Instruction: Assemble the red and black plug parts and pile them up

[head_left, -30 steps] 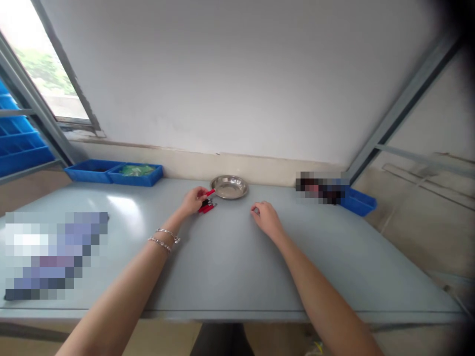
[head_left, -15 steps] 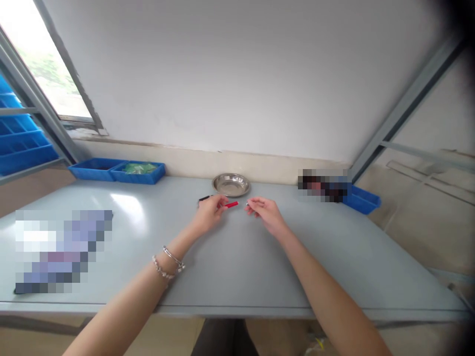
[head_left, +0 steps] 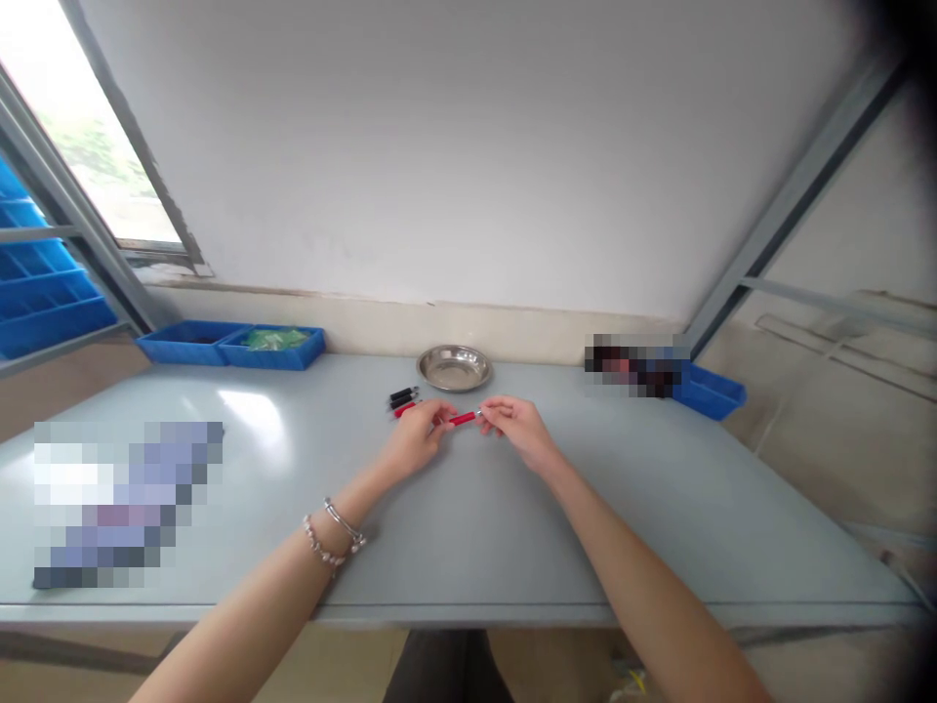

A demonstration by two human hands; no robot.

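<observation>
My left hand point(head_left: 425, 433) is closed, thumb and fingers pinching a short red pen-like tube point(head_left: 463, 419) that points to the right. At the tube's right end is a small silver piece point(head_left: 479, 413), gripped between the fingertips of my right hand point(head_left: 516, 427). Whether the piece sits in the tube or only touches it, I cannot tell. Just behind my left hand lie two black pen-like tubes point(head_left: 402, 397) and another red one point(head_left: 404, 410), partly covered by the hand. A round, shallow steel dish point(head_left: 454, 369) stands beyond both hands.
Blue bins point(head_left: 274, 351) stand at the back left of the grey table point(head_left: 468, 547), one with a green plastic bag. Another blue bin point(head_left: 710, 392) is at the back right beside a blurred-out item. A blurred flat object point(head_left: 128, 508) lies on the left. Metal posts flank the table.
My right hand has brought the silver piece to the red tube's end, where a gap showed before. Both hands sit slightly lower, and more of the tubes behind my left hand shows.
</observation>
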